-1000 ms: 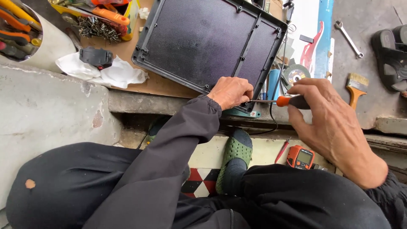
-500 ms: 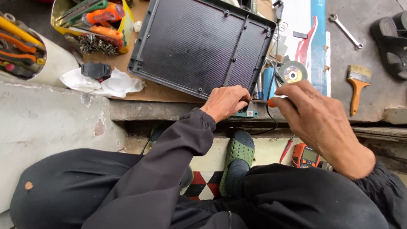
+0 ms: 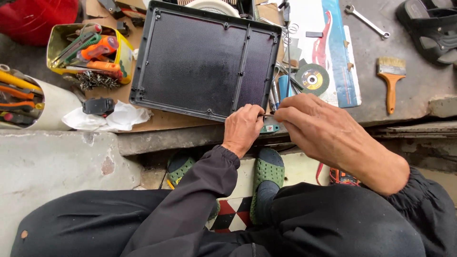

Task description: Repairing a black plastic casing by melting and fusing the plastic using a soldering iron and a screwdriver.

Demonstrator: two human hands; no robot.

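My left hand (image 3: 243,127) presses the panel (image 3: 204,62) corner, right hand (image 3: 319,131) pinching a thin tool (image 3: 266,115); I judge the panel stiff, light, best gripped by its rim.

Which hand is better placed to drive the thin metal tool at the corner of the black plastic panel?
Right hand: its fingers pinch the thin metal tool, while the left hand rests against the black plastic panel.

A black panel (image 3: 202,64) is steadied at its near corner by the left hand (image 3: 243,127), while a thin tool (image 3: 265,115) is pinched by the right hand (image 3: 316,128).
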